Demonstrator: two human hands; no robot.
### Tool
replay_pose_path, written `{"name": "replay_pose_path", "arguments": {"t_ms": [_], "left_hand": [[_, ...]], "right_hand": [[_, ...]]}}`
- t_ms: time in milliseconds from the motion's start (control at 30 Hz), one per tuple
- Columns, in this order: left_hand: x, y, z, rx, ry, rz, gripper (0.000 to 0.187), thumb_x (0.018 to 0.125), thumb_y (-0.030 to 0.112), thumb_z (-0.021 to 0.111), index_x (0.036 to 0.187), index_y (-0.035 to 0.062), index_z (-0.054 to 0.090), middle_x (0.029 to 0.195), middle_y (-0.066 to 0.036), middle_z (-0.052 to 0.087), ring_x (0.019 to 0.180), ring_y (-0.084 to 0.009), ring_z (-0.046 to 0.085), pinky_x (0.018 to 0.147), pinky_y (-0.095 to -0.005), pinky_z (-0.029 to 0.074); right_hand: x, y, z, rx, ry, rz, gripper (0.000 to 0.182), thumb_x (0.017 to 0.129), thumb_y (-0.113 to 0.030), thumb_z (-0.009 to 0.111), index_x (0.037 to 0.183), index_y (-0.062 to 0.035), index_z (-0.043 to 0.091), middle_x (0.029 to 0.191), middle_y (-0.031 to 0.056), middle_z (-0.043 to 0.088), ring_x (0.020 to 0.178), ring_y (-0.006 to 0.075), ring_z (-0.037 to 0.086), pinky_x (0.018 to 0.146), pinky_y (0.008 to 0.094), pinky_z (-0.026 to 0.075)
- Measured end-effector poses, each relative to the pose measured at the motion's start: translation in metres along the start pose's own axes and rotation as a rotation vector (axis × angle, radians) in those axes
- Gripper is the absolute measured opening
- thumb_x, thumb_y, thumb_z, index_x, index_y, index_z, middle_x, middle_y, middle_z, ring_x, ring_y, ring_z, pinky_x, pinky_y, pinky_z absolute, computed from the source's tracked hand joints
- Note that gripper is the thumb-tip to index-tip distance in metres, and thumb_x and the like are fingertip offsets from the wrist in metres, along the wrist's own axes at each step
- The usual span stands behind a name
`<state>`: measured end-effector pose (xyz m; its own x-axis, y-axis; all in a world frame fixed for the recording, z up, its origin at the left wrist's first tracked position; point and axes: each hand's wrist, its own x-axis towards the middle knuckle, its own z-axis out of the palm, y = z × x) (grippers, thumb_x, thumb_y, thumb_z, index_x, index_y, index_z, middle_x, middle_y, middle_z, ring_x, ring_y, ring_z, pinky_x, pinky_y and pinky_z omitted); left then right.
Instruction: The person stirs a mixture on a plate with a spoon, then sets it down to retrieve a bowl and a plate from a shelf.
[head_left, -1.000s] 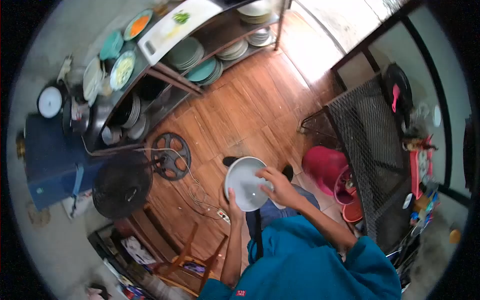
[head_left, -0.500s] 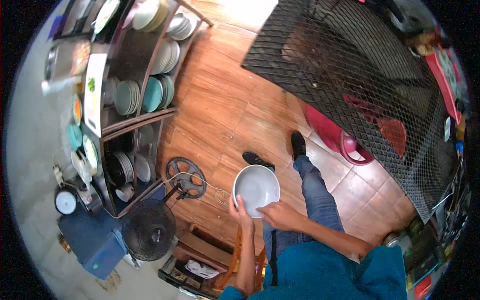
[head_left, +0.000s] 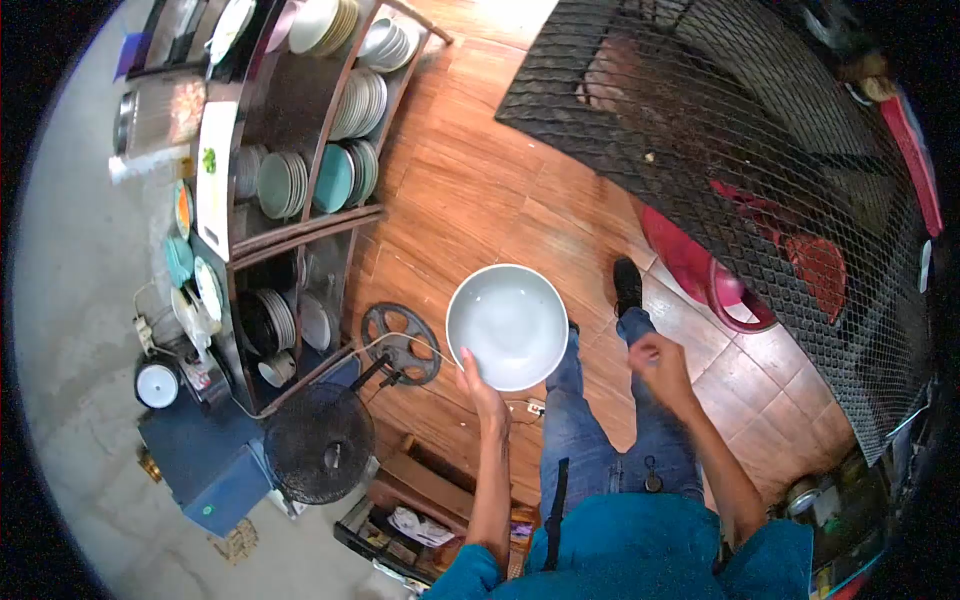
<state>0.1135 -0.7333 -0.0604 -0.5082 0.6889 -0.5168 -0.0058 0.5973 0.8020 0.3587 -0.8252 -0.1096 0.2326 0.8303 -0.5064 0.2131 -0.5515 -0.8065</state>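
A white round bowl (head_left: 507, 325) is tilted toward the camera, its smooth inside showing. My left hand (head_left: 482, 385) grips its lower left rim, thumb over the edge and the other fingers hidden beneath. To the right of the bowl, apart from it, my right hand (head_left: 660, 368) hangs above my leg. Its fingers are curled in, with the tips blurred, and I see no object in them.
At left stands a dark shelf (head_left: 300, 232) holding stacked plates (head_left: 283, 185). A black pedestal fan (head_left: 318, 442) stands at lower left. A black mesh-topped table (head_left: 640, 130) fills the upper right, with a red tub (head_left: 675, 250) under it. Tiles (head_left: 480, 215) cover the floor.
My right hand has left the bowl and moved right. The bowl, still in my left hand, has risen in view and looks larger. The view has shifted slightly.
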Motion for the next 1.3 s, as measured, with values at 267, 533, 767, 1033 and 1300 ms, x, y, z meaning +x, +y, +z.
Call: {"name": "replay_pose_path", "arguments": {"t_ms": [267, 533, 767, 1033, 1300], "left_hand": [[0.049, 0.037, -0.057, -0.140, 0.036, 0.121, 0.051, 0.097, 0.035, 0.042, 0.119, -0.0100, 0.050, 0.110, -0.015, 0.059, 0.100, -0.0220, 0.057, 0.088, -0.0314, 0.043], [0.129, 0.029, -0.164, -0.390, 0.189, -0.052, 0.043, 0.096, 0.025, 0.044, 0.121, -0.0105, 0.047, 0.115, -0.016, 0.057, 0.104, -0.0227, 0.054, 0.090, -0.0330, 0.042], [0.284, 0.016, -0.253, -0.530, 0.372, -0.086, 0.044, 0.093, 0.019, 0.046, 0.128, -0.0040, 0.034, 0.121, -0.019, 0.049, 0.103, -0.0310, 0.054, 0.076, -0.0466, 0.052], [0.460, 0.032, -0.305, -0.673, 0.572, -0.112, 0.038, 0.091, 0.012, 0.045, 0.122, -0.0087, 0.037, 0.110, -0.022, 0.052, 0.089, -0.0348, 0.059, 0.067, -0.0430, 0.059], [0.554, 0.086, -0.300, -0.739, 0.629, -0.127, 0.040, 0.096, 0.020, 0.037, 0.129, -0.0035, 0.033, 0.118, -0.019, 0.051, 0.099, -0.0308, 0.058, 0.082, -0.0364, 0.056]], "right_hand": [[-0.002, 0.113, -0.016, -0.390, -0.008, 0.082, 0.043, 0.081, -0.025, 0.065, 0.115, 0.0012, 0.058, 0.089, 0.0189, 0.065, 0.083, 0.0239, 0.062, 0.074, 0.0334, 0.047], [-0.004, 0.065, 0.015, -0.083, -0.348, 0.778, 0.049, 0.087, -0.036, 0.056, 0.125, -0.0058, 0.053, 0.103, 0.0103, 0.060, 0.087, 0.0185, 0.059, 0.073, 0.0319, 0.047], [0.080, -0.089, 0.148, -0.089, -0.418, 0.303, 0.052, 0.087, -0.036, 0.058, 0.125, -0.0016, 0.051, 0.114, 0.0128, 0.060, 0.100, 0.0240, 0.060, 0.082, 0.0357, 0.048], [0.171, -0.170, 0.242, -0.575, -0.761, 0.099, 0.050, 0.076, -0.024, 0.074, 0.116, 0.0014, 0.057, 0.110, 0.0228, 0.061, 0.105, 0.0297, 0.059, 0.091, 0.0396, 0.046], [0.236, -0.147, 0.260, -0.482, -0.746, 0.254, 0.054, 0.077, -0.028, 0.072, 0.120, 0.0008, 0.056, 0.110, 0.0177, 0.062, 0.104, 0.0239, 0.058, 0.091, 0.0341, 0.044]]}}
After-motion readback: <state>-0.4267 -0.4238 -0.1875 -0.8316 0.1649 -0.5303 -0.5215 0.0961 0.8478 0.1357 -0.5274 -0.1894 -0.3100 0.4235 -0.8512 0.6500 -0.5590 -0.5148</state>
